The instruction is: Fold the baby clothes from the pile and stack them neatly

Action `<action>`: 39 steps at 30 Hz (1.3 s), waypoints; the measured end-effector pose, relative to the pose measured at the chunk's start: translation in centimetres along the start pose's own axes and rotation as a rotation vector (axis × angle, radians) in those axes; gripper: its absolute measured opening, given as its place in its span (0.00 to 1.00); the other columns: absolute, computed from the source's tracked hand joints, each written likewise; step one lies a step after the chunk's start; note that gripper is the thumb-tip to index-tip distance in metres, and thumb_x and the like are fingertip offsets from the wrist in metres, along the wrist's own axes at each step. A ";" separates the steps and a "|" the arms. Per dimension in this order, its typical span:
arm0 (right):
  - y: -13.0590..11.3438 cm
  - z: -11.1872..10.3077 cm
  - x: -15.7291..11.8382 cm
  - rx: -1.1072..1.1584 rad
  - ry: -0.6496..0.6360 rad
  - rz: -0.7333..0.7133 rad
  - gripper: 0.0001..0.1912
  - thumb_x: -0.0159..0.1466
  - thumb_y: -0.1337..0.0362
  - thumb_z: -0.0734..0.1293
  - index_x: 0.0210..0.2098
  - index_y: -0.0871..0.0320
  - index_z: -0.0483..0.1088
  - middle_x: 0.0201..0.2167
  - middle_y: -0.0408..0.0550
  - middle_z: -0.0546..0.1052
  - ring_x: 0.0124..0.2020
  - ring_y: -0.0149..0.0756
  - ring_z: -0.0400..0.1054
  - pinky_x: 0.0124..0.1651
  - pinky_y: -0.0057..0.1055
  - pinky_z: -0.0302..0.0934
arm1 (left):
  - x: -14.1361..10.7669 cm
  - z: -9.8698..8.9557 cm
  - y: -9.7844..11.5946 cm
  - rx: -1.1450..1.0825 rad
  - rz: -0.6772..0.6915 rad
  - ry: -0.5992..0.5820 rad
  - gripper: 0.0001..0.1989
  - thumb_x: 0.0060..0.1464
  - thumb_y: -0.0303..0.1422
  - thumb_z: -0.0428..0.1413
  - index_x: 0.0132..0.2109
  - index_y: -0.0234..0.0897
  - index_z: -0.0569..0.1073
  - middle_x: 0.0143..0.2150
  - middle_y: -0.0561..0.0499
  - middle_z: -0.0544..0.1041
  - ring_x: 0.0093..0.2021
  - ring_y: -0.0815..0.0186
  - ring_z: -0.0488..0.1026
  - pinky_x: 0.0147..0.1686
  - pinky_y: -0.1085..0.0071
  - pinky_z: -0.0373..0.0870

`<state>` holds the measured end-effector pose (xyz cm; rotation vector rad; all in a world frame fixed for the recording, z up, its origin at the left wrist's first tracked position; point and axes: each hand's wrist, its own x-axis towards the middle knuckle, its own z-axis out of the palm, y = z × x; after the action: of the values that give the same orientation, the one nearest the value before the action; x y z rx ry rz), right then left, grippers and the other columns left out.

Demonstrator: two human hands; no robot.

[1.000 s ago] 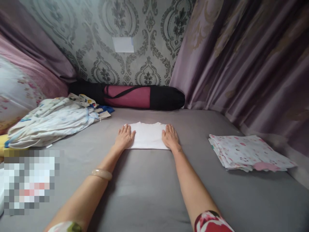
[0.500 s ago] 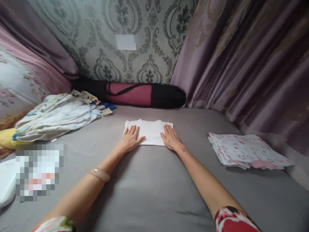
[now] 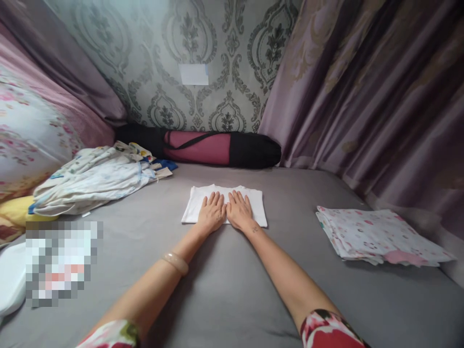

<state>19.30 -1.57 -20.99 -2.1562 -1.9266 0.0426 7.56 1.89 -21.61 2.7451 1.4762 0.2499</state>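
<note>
A folded white cloth garment point(image 3: 256, 205) lies flat on the grey bed sheet point(image 3: 224, 299), its far edge slightly uneven. My left hand point(image 3: 212, 211) rests palm down on its middle, fingers stretched forward. Right beside it, my right hand point(image 3: 239, 210) lies flat on the same cloth, with the thumbs of both hands close together. Neither hand grips anything. The hands hide the centre of the cloth, while both its side ends show.
Rumpled pale clothes point(image 3: 97, 176) lie at the left, near a floral pillow point(image 3: 32, 130). A black and maroon long bag point(image 3: 203, 146) lies along the wall. Folded pink-patterned fabric point(image 3: 373, 232) is at the right, beside purple curtains point(image 3: 326, 96). A blurred-out item point(image 3: 65, 263) sits at lower left.
Both hands have slid inward over the white cloth from its two sides to its middle, staying flat. The view has shifted slightly.
</note>
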 end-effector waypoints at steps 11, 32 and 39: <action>-0.1 -0.7 2.6 0.021 -0.060 -0.046 0.29 0.70 0.60 0.49 0.66 0.69 0.54 0.68 0.57 0.56 0.69 0.43 0.44 0.69 0.41 0.34 | 3.4 -0.4 -2.2 -0.034 -0.033 0.010 0.27 0.66 0.39 0.37 0.66 0.29 0.59 0.69 0.38 0.57 0.69 0.53 0.52 0.65 0.54 0.50; 3.9 -0.8 2.9 0.035 -0.005 0.160 0.32 0.71 0.57 0.45 0.67 0.73 0.50 0.69 0.61 0.50 0.70 0.46 0.40 0.69 0.41 0.33 | 3.8 -0.2 -5.6 -0.031 -0.049 -0.001 0.30 0.67 0.44 0.34 0.65 0.30 0.59 0.68 0.37 0.58 0.69 0.52 0.52 0.65 0.51 0.45; 5.2 -1.3 2.9 0.041 -0.075 0.211 0.33 0.71 0.55 0.44 0.67 0.72 0.50 0.69 0.60 0.52 0.70 0.45 0.41 0.68 0.41 0.35 | 3.3 -0.9 -6.2 -0.041 -0.040 -0.043 0.29 0.67 0.43 0.35 0.64 0.30 0.60 0.68 0.35 0.58 0.69 0.54 0.52 0.65 0.51 0.47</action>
<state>24.98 0.58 -20.36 -2.3515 -1.7121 0.2026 4.06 8.05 -20.81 2.6686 1.4971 0.2158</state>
